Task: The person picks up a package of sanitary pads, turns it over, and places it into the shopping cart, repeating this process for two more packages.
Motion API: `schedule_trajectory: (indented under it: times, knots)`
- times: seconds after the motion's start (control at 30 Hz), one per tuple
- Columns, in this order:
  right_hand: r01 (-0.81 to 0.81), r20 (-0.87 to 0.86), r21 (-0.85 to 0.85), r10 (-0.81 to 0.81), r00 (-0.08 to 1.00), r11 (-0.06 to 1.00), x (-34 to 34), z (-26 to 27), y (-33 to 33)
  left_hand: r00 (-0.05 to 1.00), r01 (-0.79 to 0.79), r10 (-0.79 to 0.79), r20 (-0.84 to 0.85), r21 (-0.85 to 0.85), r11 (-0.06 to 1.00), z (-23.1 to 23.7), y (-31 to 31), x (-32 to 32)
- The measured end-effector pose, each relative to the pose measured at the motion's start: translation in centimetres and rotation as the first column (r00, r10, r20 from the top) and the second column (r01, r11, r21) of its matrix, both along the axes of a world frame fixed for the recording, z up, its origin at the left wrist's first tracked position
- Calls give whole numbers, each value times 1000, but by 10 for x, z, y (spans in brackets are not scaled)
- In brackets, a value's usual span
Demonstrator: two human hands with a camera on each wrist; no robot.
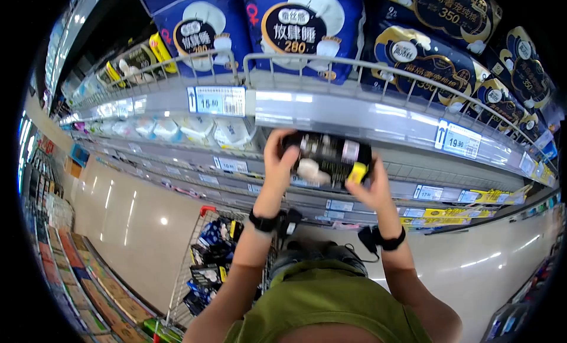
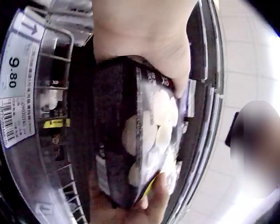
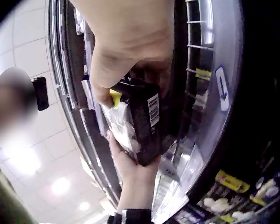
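A black package (image 1: 328, 158) (yellow-marked near one end) is gripped by fingers of the left hand (image 1: 277, 161) and right hand (image 1: 377, 192).

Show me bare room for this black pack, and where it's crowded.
Bare: floor between cart and boxes at left; the lower shelf right of the black pack also looks bare. Crowded: the cart, heaped with packs, and the upper shelf, lined with blue packs.

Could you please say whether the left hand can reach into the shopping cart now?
Probably not yet: the left hand grips the black package, as does the right hand, though the shopping cart looks open on top.
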State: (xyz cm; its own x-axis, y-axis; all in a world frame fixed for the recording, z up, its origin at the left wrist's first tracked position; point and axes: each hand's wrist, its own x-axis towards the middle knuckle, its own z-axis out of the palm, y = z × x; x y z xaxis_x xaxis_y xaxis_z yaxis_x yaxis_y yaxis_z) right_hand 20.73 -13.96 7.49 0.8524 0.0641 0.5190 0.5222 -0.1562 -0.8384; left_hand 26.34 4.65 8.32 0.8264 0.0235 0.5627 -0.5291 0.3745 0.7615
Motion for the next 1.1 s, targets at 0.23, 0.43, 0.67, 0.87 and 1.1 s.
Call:
schedule_trajectory:
  times: [0.23, 0.43, 0.67, 0.87, 1.1]
  knots:
    - [-253, -558, 297, 383, 736, 921, -61, -46, 20, 795, 340, -272, -543, 28, 940, -59, 53, -84]
    - [-258, -833, 335, 413, 368, 906, -67, -83, 22, 460, 361, -228, -859, -53, 931, -86, 62, -125]
    - [140, -719, 693, 662, 211, 708, -63, -105, 31, 432, 200, -371, -822, -315, 928, -101, 51, -130]
    - [292, -668, 741, 708, 228, 605, -59, -115, 47, 392, 145, -572, -720, -566, 811, -98, 58, -115]
    - [279, -655, 755, 707, 266, 594, -57, -112, 49, 264, 148, -555, -789, -535, 832, -109, 66, -120]
